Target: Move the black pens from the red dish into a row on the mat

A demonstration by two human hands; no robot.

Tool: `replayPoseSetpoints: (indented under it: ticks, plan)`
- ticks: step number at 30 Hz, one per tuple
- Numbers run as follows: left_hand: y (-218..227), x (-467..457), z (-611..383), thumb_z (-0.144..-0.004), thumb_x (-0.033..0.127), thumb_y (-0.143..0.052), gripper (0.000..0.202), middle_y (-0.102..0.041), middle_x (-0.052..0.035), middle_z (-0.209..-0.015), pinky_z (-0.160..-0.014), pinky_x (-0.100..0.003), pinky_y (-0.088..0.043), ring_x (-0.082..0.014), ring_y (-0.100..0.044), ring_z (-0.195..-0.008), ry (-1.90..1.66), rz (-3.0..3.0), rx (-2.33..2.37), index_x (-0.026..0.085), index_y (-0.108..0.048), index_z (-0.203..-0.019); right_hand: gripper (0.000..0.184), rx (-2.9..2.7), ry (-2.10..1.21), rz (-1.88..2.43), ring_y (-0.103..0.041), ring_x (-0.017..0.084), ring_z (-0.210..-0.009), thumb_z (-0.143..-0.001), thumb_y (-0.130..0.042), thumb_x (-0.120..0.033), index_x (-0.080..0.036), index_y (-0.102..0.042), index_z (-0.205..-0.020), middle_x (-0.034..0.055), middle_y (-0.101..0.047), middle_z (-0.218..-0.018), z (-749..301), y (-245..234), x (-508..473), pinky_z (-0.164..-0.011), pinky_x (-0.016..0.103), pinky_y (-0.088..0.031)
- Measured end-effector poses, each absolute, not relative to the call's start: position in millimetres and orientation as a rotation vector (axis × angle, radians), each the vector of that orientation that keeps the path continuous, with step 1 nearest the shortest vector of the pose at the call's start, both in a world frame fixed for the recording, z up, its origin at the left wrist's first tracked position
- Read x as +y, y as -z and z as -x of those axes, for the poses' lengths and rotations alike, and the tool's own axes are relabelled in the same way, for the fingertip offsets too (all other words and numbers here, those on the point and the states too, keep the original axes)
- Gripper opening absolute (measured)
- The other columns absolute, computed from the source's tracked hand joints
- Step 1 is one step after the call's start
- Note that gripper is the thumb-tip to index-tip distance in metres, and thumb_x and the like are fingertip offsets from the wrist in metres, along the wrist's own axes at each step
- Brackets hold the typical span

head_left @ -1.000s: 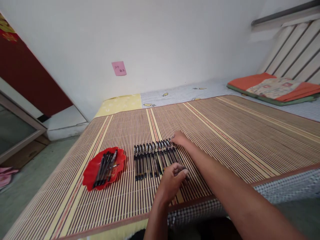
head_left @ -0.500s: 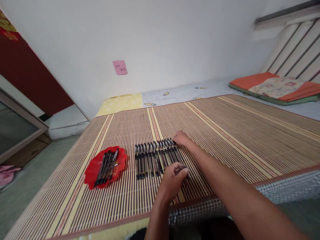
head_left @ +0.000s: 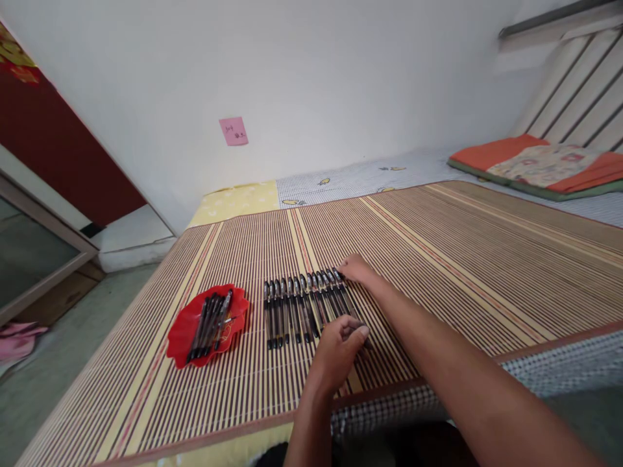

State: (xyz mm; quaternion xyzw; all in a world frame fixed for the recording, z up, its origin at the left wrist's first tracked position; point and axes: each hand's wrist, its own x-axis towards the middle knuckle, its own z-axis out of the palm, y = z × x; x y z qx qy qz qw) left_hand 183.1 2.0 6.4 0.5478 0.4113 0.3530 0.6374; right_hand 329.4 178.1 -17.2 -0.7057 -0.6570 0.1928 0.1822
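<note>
A row of black-capped clear pens (head_left: 292, 311) lies side by side on the striped bamboo mat (head_left: 243, 402), caps toward the wall. At the right end of the row, my right hand (head_left: 359, 269) has its fingers closed at the cap of the last pen (head_left: 346, 295). My left hand (head_left: 341, 344) is curled around the lower end of that same pen, thumb and fingers together. It covers the lower ends of several pens. To the left, a red scalloped plate (head_left: 180, 331) holds several more black pens (head_left: 210, 324).
A folded orange and green quilt (head_left: 540, 168) lies at the far right, by a slatted headboard (head_left: 579, 97). A pink note (head_left: 233, 131) is stuck on the white wall. Patterned sheets show beyond the mat. Pink cloth (head_left: 19, 340) lies on the floor at left.
The camera view has shifted slightly. Both hands remain at the last pen in the row, with hardly any movement, and the other pens and plate stay in place.
</note>
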Motion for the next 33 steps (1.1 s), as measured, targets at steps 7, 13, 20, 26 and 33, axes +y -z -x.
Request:
replayPoseSetpoints:
  ticks: [7,13,20,26,33]
  plan:
    - [-8,2,-184,-0.079,0.042,-0.061,0.026,-0.051,0.0031,-0.065,-0.056,-0.024,-0.041,-0.0111,-0.052,-0.058,-0.806,-1.234,0.942,0.017,-0.052,-0.075,0.018,-1.833,-0.551,2.042,-0.059,0.014,-0.061,-0.081,-0.061,-0.022,-0.012,-0.071,-0.070,0.0060,-0.067,-0.066,-328,15,175,-0.052,0.021,-0.034]
    - [-6,2,-184,-0.080,0.043,-0.061,0.027,-0.054,0.0022,-0.066,-0.056,-0.024,-0.040,-0.0108,-0.052,-0.056,-0.791,-1.231,0.948,0.017,-0.054,-0.077,0.015,-1.827,-0.581,2.022,-0.058,0.013,-0.060,-0.077,-0.065,-0.023,-0.013,-0.069,-0.066,0.0042,-0.065,-0.064,-329,15,174,-0.051,0.021,-0.033]
    - [-7,2,-184,-0.078,0.046,-0.063,0.030,-0.052,0.0029,-0.066,-0.056,-0.024,-0.040,-0.0111,-0.052,-0.057,-0.794,-1.225,0.953,0.018,-0.054,-0.075,0.016,-1.771,-0.632,2.000,-0.054,0.012,-0.055,-0.074,-0.066,-0.024,-0.014,-0.066,-0.062,0.0009,-0.060,-0.057,-331,20,176,-0.051,0.022,-0.032]
    - [-8,2,-184,-0.079,0.044,-0.061,0.028,-0.055,0.0020,-0.066,-0.056,-0.024,-0.040,-0.0120,-0.055,-0.057,-0.784,-1.241,0.958,0.018,-0.053,-0.076,0.020,-1.685,-0.735,1.950,-0.052,0.011,-0.051,-0.076,-0.063,-0.024,-0.015,-0.062,-0.059,-0.0020,-0.053,-0.050,-334,25,178,-0.051,0.021,-0.033]
    - [-9,2,-184,-0.080,0.043,-0.060,0.026,-0.051,0.0029,-0.066,-0.059,-0.025,-0.041,-0.0119,-0.053,-0.058,-0.794,-1.253,0.948,0.018,-0.054,-0.076,0.022,-1.506,-0.886,1.833,-0.056,0.013,-0.052,-0.075,-0.066,-0.022,-0.015,-0.059,-0.055,0.0003,-0.059,-0.052,-338,25,175,-0.052,0.021,-0.038]
